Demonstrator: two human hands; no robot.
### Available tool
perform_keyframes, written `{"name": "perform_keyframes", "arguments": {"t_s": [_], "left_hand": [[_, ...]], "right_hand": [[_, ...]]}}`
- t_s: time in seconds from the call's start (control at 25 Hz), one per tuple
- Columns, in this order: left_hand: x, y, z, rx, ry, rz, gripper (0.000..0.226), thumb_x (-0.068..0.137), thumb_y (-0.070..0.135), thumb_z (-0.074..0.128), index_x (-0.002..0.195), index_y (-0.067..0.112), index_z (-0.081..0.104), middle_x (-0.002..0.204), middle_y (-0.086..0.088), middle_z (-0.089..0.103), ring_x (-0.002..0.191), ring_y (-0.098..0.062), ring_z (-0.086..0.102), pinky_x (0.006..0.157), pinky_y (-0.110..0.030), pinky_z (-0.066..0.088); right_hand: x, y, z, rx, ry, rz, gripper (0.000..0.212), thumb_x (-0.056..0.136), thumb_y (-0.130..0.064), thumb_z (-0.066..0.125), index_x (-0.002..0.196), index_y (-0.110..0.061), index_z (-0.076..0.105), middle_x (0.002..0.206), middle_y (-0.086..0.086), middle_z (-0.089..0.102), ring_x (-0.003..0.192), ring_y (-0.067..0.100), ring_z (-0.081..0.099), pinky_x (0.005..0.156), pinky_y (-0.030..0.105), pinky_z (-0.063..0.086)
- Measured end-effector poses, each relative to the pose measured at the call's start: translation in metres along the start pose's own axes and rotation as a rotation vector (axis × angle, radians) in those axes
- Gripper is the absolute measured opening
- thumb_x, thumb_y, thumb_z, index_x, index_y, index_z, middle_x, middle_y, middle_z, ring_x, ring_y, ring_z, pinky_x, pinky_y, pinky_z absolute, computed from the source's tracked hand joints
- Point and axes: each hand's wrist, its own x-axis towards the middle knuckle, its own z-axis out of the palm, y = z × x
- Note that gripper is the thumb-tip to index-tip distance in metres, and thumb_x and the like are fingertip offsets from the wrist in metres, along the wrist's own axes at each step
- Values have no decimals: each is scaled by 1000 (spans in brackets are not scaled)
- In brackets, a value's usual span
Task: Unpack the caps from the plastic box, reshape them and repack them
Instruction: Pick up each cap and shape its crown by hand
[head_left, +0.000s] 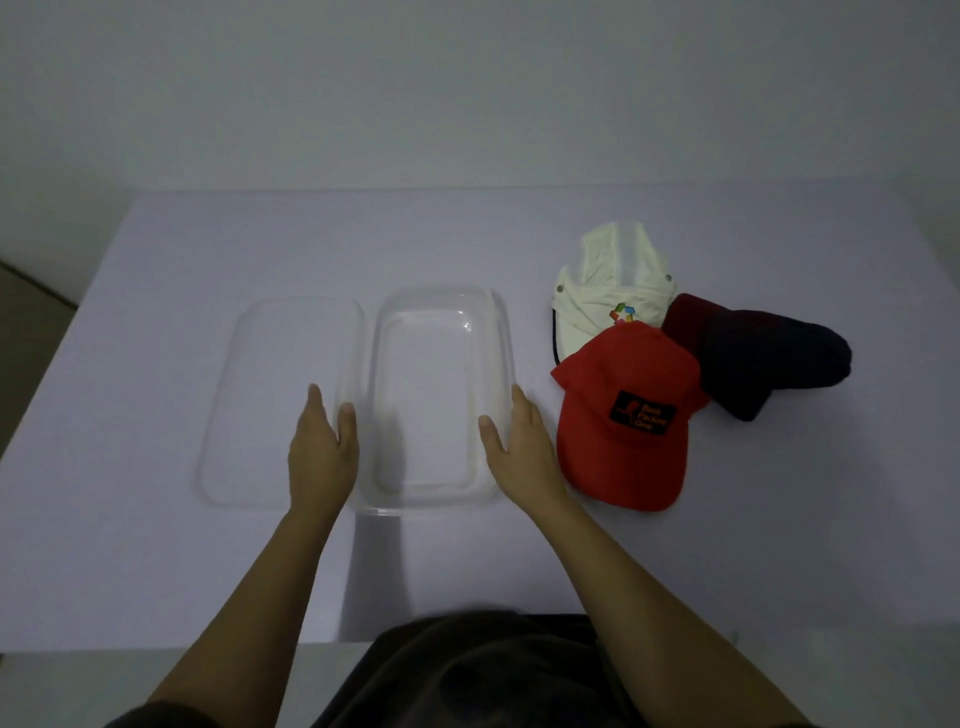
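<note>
A clear plastic box (498, 332) stands empty in the middle of the table. My left hand (324, 452) presses flat against its left wall, and my right hand (519, 447) against its right wall, thumbs over the rim. The clear lid (249, 395) lies flat to the left, partly under my left hand. To the right of the box lie three caps: a red cap (623, 431) with a black patch nearest, a white cap (613, 291) behind it, and a dark navy and maroon cap (763, 353) furthest right.
The white table (156, 545) ends at its near edge just in front of my body and at a far edge against a pale wall. A strip of floor shows at the far left.
</note>
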Motion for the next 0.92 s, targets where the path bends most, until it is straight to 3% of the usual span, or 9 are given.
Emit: {"name": "perform_keyframes", "arguments": {"t_s": [0.16,0.28,0.36,0.48,0.56,0.64,0.72,0.8,0.92], "left_hand": [[-22,53,23,-34,-2,281,50,99,23,39,146,6,28,152,-9,33,140,-21,31,110,-21,19],[-50,85,67,-53,-205,368,49,99,22,41,145,8,29,150,-7,35,138,-18,34,109,-17,19],[-70,99,97,-69,-375,396,49,99,22,43,145,10,30,149,-4,37,135,-15,38,106,-15,22],[-90,118,129,-164,-607,206,44,98,19,45,139,7,37,129,8,45,114,-8,46,90,-15,38],[-89,120,150,-189,-629,50,32,95,23,49,124,8,49,114,4,55,103,-14,53,74,-21,46],[-80,106,172,-213,-618,-31,40,84,42,55,115,16,52,114,-2,61,102,-22,60,84,-35,53],[-67,91,192,-244,-630,-132,65,73,59,60,123,20,46,125,-3,56,111,-24,57,95,-46,50],[-66,106,184,-338,-668,-224,59,78,45,67,122,16,41,126,-3,53,111,-24,55,97,-44,48],[-66,129,171,-498,-710,-381,53,80,12,63,128,10,41,124,-8,57,108,-27,58,93,-44,49]], "right_hand": [[-3,14,-38,133,385,-153,38,93,-14,53,130,-5,48,124,8,52,109,12,52,93,22,42],[-9,45,-80,132,602,-81,31,92,-10,54,122,-6,51,113,0,51,103,14,52,90,25,43],[-13,74,-103,106,660,50,35,92,-10,54,126,-4,48,118,6,49,109,19,50,95,29,41],[-20,115,-124,151,484,393,57,94,-25,54,141,0,32,141,20,39,129,28,40,106,36,34],[-24,125,-133,251,317,528,70,93,-35,55,146,-3,22,148,18,34,133,28,39,106,36,35],[-25,124,-138,343,242,534,75,90,-32,60,147,-4,21,146,16,39,129,27,45,97,30,40],[-23,120,-142,428,217,544,82,86,-25,67,147,-3,18,144,15,41,127,27,47,90,28,41],[-19,125,-146,527,158,587,86,82,-18,73,147,-5,20,142,12,43,126,27,49,92,30,44],[-17,129,-152,603,76,586,67,76,-8,76,135,-12,44,134,11,55,115,24,58,99,39,47]]}}
